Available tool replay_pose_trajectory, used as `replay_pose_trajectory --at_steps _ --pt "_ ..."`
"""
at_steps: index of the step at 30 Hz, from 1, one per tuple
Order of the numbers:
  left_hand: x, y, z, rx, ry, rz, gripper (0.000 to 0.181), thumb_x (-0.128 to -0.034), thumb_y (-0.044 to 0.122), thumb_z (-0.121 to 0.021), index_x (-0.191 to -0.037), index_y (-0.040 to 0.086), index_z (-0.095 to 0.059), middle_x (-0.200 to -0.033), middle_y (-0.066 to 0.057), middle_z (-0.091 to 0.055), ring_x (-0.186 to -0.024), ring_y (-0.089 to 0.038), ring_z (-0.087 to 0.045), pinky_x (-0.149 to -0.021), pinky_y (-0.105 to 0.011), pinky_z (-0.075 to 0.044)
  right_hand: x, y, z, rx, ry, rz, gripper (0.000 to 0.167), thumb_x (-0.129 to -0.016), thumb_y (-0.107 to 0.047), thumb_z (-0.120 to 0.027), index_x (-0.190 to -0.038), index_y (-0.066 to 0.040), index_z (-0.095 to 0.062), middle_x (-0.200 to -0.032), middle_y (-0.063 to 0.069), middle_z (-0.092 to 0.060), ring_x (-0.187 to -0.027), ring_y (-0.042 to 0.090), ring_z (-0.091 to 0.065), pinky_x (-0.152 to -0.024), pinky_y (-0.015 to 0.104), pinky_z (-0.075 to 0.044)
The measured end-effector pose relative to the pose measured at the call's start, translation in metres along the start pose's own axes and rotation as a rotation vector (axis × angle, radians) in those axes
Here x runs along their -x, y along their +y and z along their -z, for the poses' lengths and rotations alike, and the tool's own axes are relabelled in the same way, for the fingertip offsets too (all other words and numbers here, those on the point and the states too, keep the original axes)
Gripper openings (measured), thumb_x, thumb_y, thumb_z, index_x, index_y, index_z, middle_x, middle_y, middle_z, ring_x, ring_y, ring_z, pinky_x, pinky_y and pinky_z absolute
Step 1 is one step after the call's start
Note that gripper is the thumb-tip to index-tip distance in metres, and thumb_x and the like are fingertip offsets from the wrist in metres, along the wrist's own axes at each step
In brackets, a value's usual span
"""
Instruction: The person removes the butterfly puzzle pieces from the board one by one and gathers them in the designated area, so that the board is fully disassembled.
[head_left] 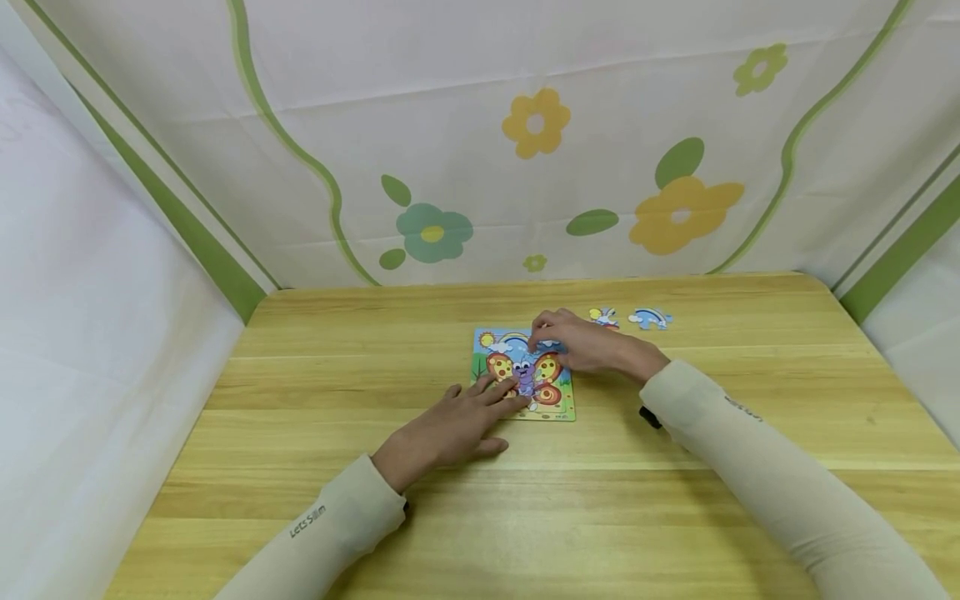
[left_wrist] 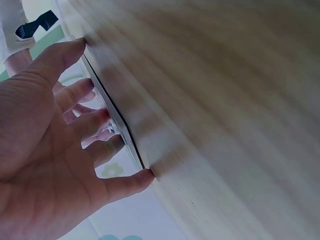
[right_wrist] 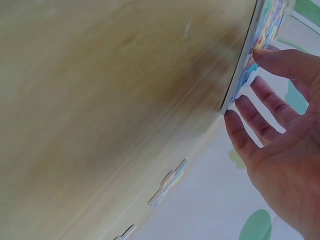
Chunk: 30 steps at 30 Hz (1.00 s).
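Note:
A butterfly jigsaw puzzle in a square tray lies on the wooden table. My left hand rests on its lower left part with fingers spread. In the left wrist view, fingertips of the left hand touch the tray's edge and surface. Over the upper right corner, my right hand holds a blue-and-white puzzle piece between thumb and fingers, low against the picture. The right wrist view shows the right hand with its thumb on the picture and other fingertips at the tray's border; the piece is partly hidden there.
Two loose pieces lie behind the right hand: one with a rainbow and one with yellow and blue. The wooden table ends at a flowered cloth wall at the back.

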<state>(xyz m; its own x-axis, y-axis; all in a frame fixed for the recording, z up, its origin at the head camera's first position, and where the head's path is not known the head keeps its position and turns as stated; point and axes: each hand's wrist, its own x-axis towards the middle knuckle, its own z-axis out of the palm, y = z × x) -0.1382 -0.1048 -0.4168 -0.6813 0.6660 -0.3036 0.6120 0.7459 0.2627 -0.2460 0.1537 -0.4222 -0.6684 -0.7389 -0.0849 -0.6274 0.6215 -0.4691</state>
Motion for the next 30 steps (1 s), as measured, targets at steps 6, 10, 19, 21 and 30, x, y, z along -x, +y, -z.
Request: replay_pose_trajectory --at_steps 6,10,19,21,30 --pt "0.0009 0.0003 0.0004 0.006 0.0 0.0 0.067 -0.1074 0.043 -0.058 -0.167 0.032 -0.028 -0.177 0.001 -0.017 -0.164 -0.035 -0.015 -0.12 -0.07 -0.031 -0.0002 -0.0017 -0.0003 0.027 0.009 0.002 0.032 -0.095 0.005 -0.068 -0.121 -0.014 -0.073 -0.138 0.011 -0.061 -0.13 0.036 -0.053 -0.109 0.055 -0.048" --pt "0.0013 0.0007 0.0003 0.011 0.001 0.0 0.067 -0.1073 0.043 -0.058 -0.167 0.032 -0.029 -0.177 0.0 -0.017 -0.163 -0.035 -0.015 -0.12 -0.071 -0.031 -0.0005 -0.0029 -0.0014 0.079 0.006 0.004 0.031 -0.096 0.004 -0.069 -0.121 -0.015 -0.073 -0.139 0.011 -0.061 -0.131 0.036 -0.054 -0.108 0.055 -0.049" --pt "0.0018 0.0017 0.0008 0.015 0.001 0.002 0.067 -0.1075 0.042 -0.058 -0.167 0.031 -0.029 -0.177 -0.001 -0.018 -0.163 -0.035 -0.016 -0.12 -0.071 -0.031 -0.0005 -0.0046 -0.0014 0.095 0.008 0.006 0.03 -0.096 0.004 -0.068 -0.12 -0.013 -0.073 -0.141 0.014 -0.06 -0.133 0.038 -0.054 -0.11 0.057 -0.048" --pt "0.0018 0.0017 0.0009 0.019 -0.001 0.004 0.067 -0.1075 0.042 -0.058 -0.167 0.031 -0.029 -0.177 -0.001 -0.018 -0.164 -0.035 -0.015 -0.12 -0.071 -0.03 -0.0006 -0.0046 -0.0015 0.095 0.01 0.007 0.03 -0.095 0.004 -0.069 -0.12 -0.013 -0.073 -0.141 0.014 -0.06 -0.132 0.038 -0.054 -0.11 0.056 -0.048" --pt "0.001 0.0017 0.0002 0.01 -0.001 0.007 0.067 -0.1074 0.042 -0.058 -0.167 0.031 -0.03 -0.177 0.0 -0.018 -0.164 -0.034 -0.016 -0.12 -0.07 -0.031 -0.0003 -0.0048 -0.0015 0.102 0.017 0.015 0.029 -0.096 0.003 -0.069 -0.119 -0.013 -0.073 -0.141 0.015 -0.06 -0.129 0.037 -0.054 -0.108 0.055 -0.049"
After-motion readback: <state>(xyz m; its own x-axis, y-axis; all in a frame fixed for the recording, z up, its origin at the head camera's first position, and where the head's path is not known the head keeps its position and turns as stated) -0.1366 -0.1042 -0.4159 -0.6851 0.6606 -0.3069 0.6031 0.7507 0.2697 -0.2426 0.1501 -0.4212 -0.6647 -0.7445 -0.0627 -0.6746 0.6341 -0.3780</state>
